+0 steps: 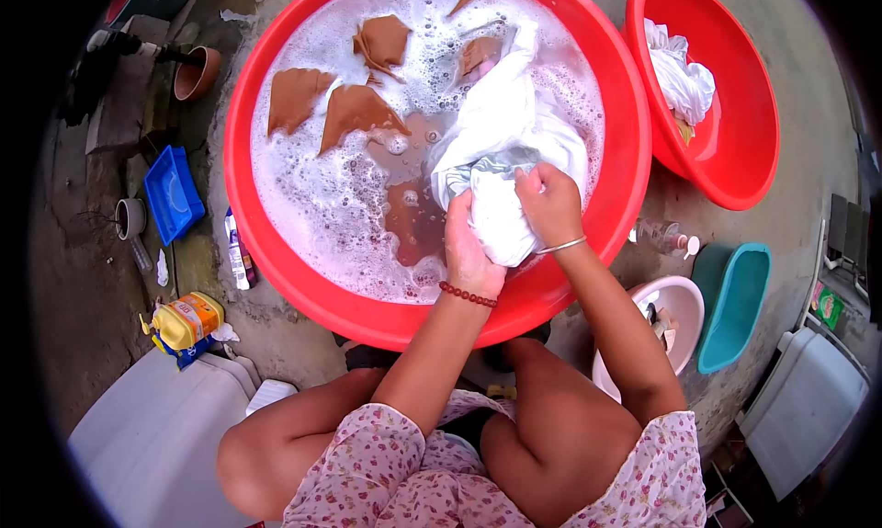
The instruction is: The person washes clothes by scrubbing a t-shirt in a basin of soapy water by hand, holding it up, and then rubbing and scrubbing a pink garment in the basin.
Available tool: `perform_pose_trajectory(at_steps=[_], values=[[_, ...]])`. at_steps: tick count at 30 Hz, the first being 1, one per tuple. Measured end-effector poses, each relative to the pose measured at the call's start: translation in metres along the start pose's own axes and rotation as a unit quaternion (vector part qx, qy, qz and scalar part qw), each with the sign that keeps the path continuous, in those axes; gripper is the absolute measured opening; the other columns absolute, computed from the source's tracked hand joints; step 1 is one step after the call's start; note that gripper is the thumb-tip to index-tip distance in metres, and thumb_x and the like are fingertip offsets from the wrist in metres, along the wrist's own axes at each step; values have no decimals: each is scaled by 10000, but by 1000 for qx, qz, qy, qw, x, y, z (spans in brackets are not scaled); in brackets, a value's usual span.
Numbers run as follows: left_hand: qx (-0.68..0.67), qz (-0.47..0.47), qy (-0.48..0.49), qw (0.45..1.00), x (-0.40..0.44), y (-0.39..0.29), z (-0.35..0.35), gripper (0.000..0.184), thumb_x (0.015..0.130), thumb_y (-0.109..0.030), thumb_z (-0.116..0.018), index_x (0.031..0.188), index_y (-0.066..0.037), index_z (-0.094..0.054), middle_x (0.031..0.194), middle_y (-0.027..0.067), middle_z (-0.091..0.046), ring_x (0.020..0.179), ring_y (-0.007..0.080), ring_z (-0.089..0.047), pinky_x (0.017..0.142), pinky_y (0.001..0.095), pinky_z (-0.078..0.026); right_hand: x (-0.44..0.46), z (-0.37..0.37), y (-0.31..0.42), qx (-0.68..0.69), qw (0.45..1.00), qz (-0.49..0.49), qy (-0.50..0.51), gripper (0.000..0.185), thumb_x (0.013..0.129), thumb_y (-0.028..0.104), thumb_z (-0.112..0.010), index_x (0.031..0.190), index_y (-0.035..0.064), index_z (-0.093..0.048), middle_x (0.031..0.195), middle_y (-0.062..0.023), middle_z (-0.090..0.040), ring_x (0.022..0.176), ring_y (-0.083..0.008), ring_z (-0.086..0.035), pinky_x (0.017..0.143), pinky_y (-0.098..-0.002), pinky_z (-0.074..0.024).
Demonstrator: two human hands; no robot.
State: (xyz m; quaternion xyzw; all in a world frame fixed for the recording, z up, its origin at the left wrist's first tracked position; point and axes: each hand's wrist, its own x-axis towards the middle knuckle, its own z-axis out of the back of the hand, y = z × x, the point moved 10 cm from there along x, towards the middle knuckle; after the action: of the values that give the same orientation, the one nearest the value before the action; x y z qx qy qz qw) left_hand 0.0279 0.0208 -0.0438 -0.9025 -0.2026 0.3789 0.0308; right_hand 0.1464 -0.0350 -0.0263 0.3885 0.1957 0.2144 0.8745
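Observation:
A large red basin [241,160] of sudsy water stands in front of my knees. Over its near right part I hold a wet white garment [524,114], bunched up, with the rest of it trailing into the suds. My left hand [470,250] cups the bunch from the left, its fingers partly hidden under the cloth. On the right side, my right hand [553,206] is closed in a fist on the same cloth, thumb on top. Brown cloth [363,114] pokes out of the foam in several places at the left.
A second red basin [744,114] with white clothes [682,82] stands at the upper right. Nearer are a teal tub [735,307], a pink basin [691,298] and a clear bottle [669,238]. At left lie a yellow jug [188,319], a blue tray [173,197] and a flowerpot [197,74].

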Motion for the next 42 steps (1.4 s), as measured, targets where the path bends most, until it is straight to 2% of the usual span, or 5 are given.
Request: perform_pose_trajectory(at_steps=[5, 8, 19, 38, 42], values=[[85, -90, -67, 990, 15, -36, 34, 448, 855, -225, -507, 1220, 19, -417, 1202, 137, -485, 1141, 245, -470, 987, 384, -387, -3, 6, -59, 88, 979, -182, -22, 267, 757, 222, -691, 763, 15, -523, 561, -122, -520, 577, -327, -544, 582, -383, -449], [83, -48, -90, 991, 26, -27, 72, 469, 841, -228, -540, 1223, 12, -411, 1193, 134, -472, 1126, 244, -461, 978, 411, -388, -22, -34, -4, -32, 979, 166, 115, 292, 738, 145, -676, 964, 30, -531, 878, -208, -586, 833, -385, -549, 797, -423, -443], [-89, 269, 35, 958, 7, 30, 34, 340, 877, -380, -557, 1030, -77, -541, 768, 53, -594, 653, 174, -571, 624, 308, -490, -84, -26, 115, 38, 972, 138, 189, 208, 735, 191, -654, 656, 60, -513, 607, -138, -525, 587, -314, -553, 557, -365, -434], [-93, 174, 44, 979, -8, 48, 0, 351, 954, -288, -384, 1212, -78, -496, 1167, 39, -560, 1083, 185, -537, 940, 339, -429, -18, 10, 55, -112, 990, 79, -23, 210, 781, 193, -573, 646, 42, -519, 608, -167, -544, 554, -364, -541, 494, -442, -416], [-136, 247, 88, 955, 4, 43, 26, 269, 911, -356, -487, 883, -100, -566, 680, 1, -559, 589, 157, -540, 562, 258, -459, -76, -4, 109, -45, 984, 170, 27, 226, 769, 177, -585, 602, 58, -489, 573, -137, -521, 518, -322, -535, 472, -426, -411]])
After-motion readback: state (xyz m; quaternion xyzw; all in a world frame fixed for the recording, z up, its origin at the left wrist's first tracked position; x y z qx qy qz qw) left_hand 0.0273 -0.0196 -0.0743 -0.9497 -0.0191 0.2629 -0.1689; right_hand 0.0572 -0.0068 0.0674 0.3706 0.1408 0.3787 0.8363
